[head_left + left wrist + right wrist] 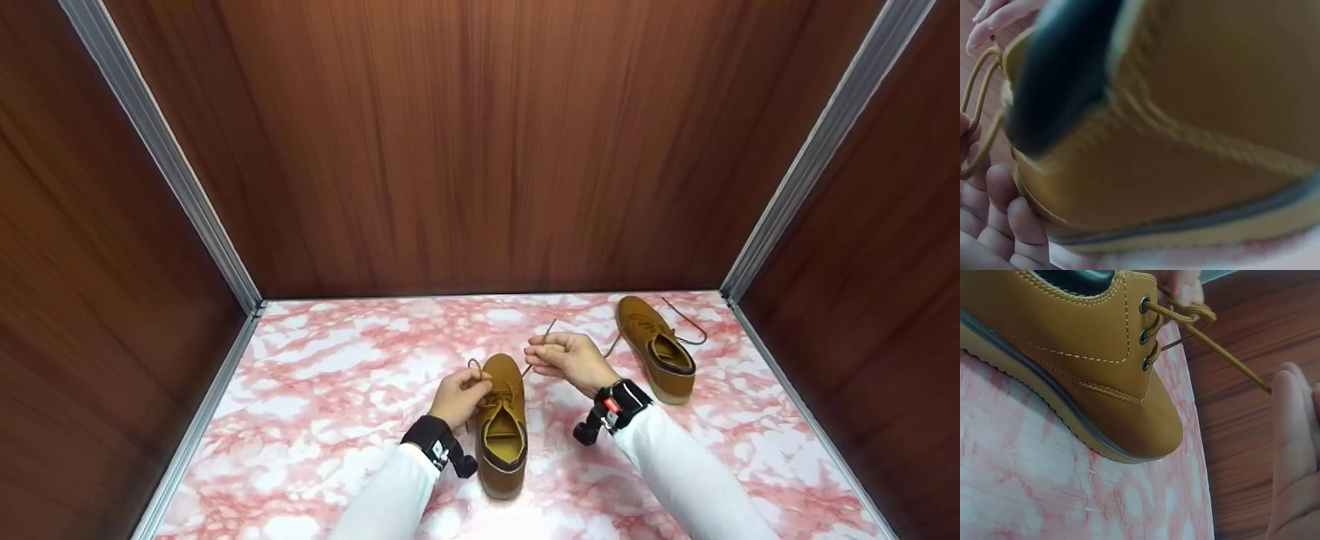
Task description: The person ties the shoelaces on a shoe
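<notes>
A tan leather lace-up shoe (pixel 504 480) stands upright on the tabletop, toe pointing away from me. At the left of its eyelets, my left hand (pixel 459 397) pinches a loop of the brown shoelace (pixel 974 76) between thumb and fingers. My right hand (pixel 574 360), raised to the right of the toe, pinches the other lace end; its tip sticks up past the fingers. In the right wrist view that lace (pixel 1224 353) runs straight from the shoe's top eyelet area to the right fingers. The left fingers lie close against the shoe's side.
A matching tan shoe (pixel 645 337) stands at the back right, its loose lace (pixel 703 334) trailing on the red-and-white marbled tabletop (pixel 337 435). Brown wood-grain panels (pixel 480 150) with grey metal corner rails (pixel 187 180) enclose the back and sides.
</notes>
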### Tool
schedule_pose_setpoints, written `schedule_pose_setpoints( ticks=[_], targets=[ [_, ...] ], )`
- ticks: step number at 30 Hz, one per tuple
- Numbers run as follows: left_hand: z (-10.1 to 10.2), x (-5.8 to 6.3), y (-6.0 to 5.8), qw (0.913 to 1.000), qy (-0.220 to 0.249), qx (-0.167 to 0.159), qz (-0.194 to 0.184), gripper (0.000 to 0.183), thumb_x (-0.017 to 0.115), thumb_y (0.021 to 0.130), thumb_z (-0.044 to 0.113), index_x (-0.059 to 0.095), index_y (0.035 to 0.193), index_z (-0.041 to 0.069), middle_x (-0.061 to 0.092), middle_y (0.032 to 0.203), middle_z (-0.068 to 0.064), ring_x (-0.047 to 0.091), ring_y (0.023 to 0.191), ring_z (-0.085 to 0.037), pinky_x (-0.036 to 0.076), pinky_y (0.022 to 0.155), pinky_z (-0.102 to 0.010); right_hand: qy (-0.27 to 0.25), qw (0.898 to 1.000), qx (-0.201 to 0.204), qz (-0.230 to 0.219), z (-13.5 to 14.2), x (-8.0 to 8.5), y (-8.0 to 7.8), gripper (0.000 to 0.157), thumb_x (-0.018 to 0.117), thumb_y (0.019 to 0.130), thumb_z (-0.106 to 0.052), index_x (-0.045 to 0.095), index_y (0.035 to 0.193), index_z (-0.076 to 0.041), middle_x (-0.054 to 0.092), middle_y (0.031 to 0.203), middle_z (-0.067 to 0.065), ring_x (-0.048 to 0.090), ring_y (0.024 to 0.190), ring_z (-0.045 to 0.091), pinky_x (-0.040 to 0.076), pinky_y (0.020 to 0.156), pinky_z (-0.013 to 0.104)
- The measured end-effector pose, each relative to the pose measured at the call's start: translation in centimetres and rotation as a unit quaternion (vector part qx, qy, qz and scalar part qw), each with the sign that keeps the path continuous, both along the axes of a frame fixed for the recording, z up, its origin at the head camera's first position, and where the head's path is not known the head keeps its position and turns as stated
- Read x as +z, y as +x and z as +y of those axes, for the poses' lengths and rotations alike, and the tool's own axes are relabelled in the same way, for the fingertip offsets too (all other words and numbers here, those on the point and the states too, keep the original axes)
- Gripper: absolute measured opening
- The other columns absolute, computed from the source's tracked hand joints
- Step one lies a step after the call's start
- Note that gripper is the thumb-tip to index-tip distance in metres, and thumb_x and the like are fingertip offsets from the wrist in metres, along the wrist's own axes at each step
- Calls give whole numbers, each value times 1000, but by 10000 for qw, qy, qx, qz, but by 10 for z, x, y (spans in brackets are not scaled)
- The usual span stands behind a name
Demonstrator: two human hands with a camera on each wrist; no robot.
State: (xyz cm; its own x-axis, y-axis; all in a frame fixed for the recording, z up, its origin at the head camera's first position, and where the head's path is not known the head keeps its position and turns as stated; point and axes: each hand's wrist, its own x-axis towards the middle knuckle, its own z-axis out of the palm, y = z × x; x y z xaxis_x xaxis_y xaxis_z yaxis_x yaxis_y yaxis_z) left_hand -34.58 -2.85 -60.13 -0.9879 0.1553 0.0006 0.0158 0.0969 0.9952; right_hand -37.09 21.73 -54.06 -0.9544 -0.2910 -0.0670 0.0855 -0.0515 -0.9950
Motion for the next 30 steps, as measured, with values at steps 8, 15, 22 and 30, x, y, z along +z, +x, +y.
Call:
schedule_pose_setpoints(
  ticks=[8,15,22,30],
  targets=[
    [2,13,-2,9955,859,-142,-379,23,67,100,14,70,115,-3,74,104,-6,70,86,-15,61,82,-30,-106,9998,-98,-100,1,0,1,22,43,114,-22,55,101,-8,81,96,5,68,66,6,60,69,24],
    [2,21,-5,9860,1515,-177,-675,19,61,105,17,68,111,0,71,103,-1,68,89,-13,58,80,-28,-415,9988,-136,-210,2,0,4,29,33,115,-32,47,98,-14,76,84,5,70,68,11,61,73,31],
    [0,24,-5,9796,1833,-311,-765,14,57,105,15,63,94,9,73,99,2,70,93,-15,56,85,-30,-569,9981,-238,-37,6,1,9,17,52,110,-15,66,109,-5,69,86,1,65,74,9,62,81,26],
    [0,30,-5,9739,2135,-330,-689,10,57,99,2,57,94,11,79,98,-2,72,100,-18,54,105,-46,-344,9994,36,67,10,-3,13,31,64,100,1,62,128,14,78,103,1,76,96,13,62,93,28]
  ],
)
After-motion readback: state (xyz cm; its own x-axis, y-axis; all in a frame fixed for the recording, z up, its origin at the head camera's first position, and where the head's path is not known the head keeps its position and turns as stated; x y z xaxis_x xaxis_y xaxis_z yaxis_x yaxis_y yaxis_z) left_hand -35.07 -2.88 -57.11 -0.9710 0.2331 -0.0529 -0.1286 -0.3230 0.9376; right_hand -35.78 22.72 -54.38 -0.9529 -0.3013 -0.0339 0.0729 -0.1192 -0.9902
